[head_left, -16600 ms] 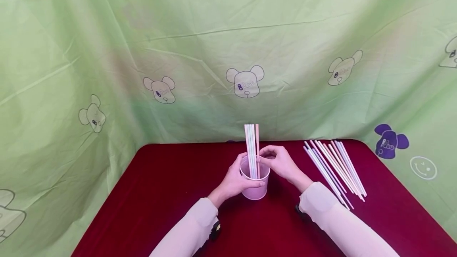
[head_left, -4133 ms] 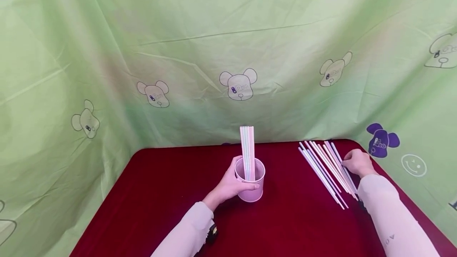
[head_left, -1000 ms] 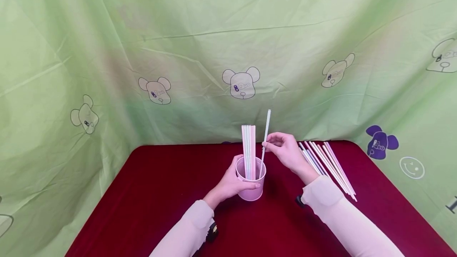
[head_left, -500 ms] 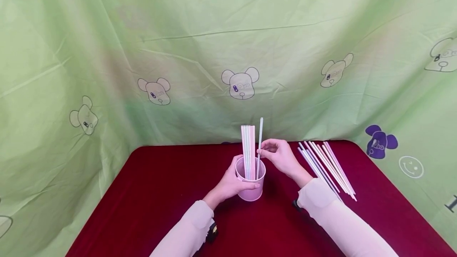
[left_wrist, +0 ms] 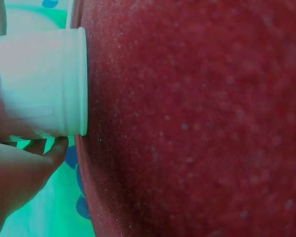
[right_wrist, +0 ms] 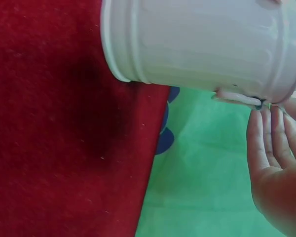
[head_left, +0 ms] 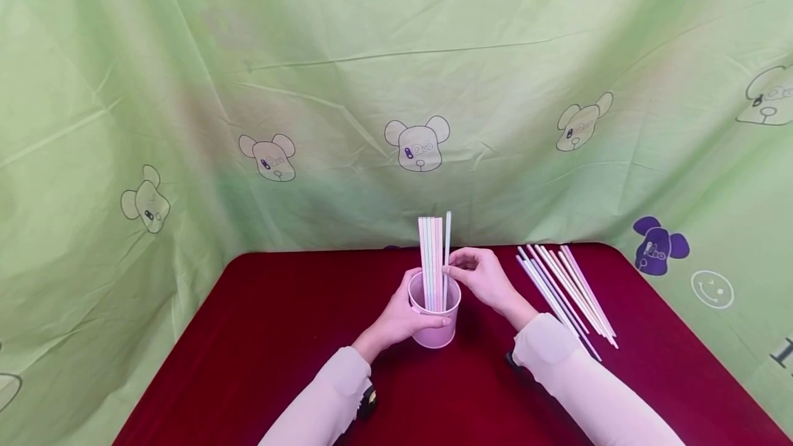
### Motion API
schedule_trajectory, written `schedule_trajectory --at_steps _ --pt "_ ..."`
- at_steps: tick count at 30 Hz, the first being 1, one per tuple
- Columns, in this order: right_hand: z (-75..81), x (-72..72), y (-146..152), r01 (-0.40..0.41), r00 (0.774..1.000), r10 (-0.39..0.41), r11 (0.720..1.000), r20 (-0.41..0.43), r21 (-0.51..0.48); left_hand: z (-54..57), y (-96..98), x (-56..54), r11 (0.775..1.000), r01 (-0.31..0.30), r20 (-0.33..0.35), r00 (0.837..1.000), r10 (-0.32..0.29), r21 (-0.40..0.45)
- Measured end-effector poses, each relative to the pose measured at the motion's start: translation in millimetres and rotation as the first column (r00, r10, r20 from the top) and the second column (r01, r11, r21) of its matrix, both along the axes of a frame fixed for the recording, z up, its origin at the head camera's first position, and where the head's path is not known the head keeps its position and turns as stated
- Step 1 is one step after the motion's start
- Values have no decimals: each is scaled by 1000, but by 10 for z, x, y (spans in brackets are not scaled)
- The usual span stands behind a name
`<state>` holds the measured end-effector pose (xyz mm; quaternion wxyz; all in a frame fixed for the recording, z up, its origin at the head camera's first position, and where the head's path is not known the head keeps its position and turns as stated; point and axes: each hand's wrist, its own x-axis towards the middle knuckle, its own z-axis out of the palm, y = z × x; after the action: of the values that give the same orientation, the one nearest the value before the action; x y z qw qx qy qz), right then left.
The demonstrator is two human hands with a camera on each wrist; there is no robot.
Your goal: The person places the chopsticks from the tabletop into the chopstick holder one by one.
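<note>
The left hand has its fingers round the cup. The right hand's fingers pinch a straw dipping inside; bunched straws crowd just left of them, perhaps touching it. Rightward, loose straws lie on the desk; beyond hangs a curtain.

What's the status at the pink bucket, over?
Left hand grips pink bucket. Right hand pinches pale stick, lower end inside. Bunched sticks stand close alongside; nothing seen blocking.
</note>
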<state>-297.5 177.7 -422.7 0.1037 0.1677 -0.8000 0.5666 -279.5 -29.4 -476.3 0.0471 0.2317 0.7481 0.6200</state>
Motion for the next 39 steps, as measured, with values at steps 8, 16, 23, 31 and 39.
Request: schedule_trajectory --at_steps 8,16,23,31,39 --pt "-86 4 -13 9 1000 -8 999 9 -37 -7 -6 -5 1000 -2 -5 1000 2 -6" --pt "-146 3 8 -10 999 12 999 41 -46 -6 -4 -4 1000 0 -6 1000 0 -2" --pt "-155 -6 2 -18 998 18 1000 53 -12 -14 4 -6 1000 -7 -5 1000 7 -4" --pt "-111 14 2 -24 997 23 1000 74 6 -14 1 7 1000 1 3 1000 -1 2" --pt "74 32 52 -30 997 28 999 73 31 -11 -2 -2 1000 -1 -6 1000 1 6"
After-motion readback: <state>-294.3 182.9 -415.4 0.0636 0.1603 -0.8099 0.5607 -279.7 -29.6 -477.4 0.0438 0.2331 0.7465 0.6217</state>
